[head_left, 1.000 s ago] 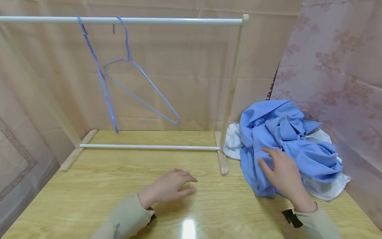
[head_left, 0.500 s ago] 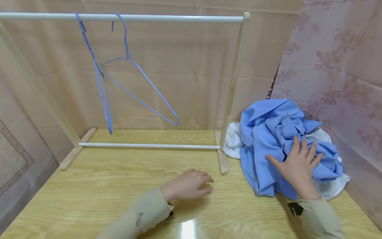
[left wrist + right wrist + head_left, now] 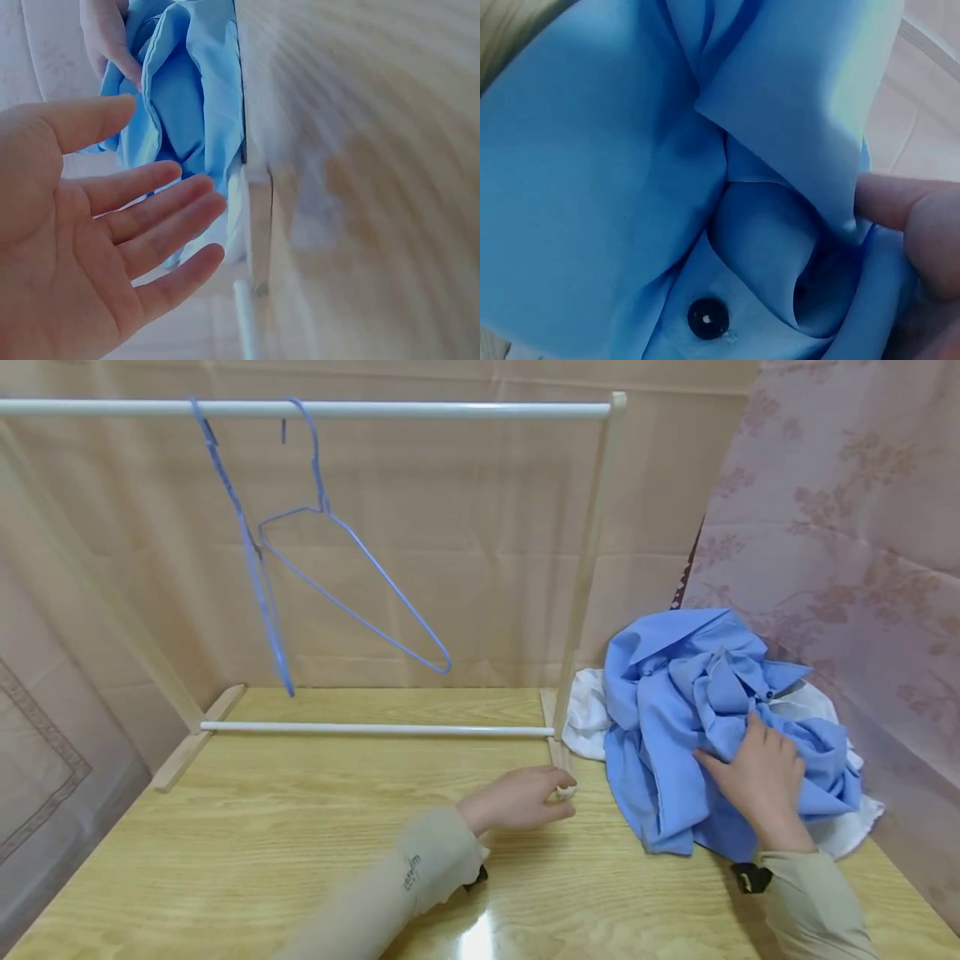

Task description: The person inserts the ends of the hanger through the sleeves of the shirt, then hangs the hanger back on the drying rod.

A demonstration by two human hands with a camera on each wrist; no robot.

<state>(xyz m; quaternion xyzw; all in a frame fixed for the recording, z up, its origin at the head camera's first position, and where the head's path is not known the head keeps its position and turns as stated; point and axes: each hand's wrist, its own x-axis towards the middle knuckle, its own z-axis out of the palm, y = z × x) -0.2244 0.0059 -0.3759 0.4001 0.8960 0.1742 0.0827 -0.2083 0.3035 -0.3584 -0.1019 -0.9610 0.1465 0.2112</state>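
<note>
Beige curtains point(image 3: 465, 510) back a wood-grain table point(image 3: 225, 827); flowered pink cloth point(image 3: 847, 568) hangs at two o'clock, with the far table edge taken as twelve. White-railed rack point(image 3: 420, 410) stands on wooden feet along the eleven-to-twelve side. Two blue hangers hang from its top rail: one seen nearly edge-on point(image 3: 242, 518), the other turned wider point(image 3: 385, 574). Blue shirt point(image 3: 660, 718) lies heaped and rumpled between two and three o'clock, just beside the rack's right-hand foot point(image 3: 560, 758), on top of white cloth point(image 3: 587, 714) that shows at the heap's nine and four o'clock. Right hand point(image 3: 765, 777) is on the shirt's near side, fingers bent into the folds, thumb pointing toward ten; whether it grips cannot be told. Right wrist view: a digit meets the edge of the collar point(image 3: 780, 112), dark button point(image 3: 707, 319) below it. Left hand point(image 3: 521, 799) holds nothing, fingers loose and slightly apart, close to the rack foot, between eight and nine o'clock from the shirt. Both sleeves pale khaki.
</note>
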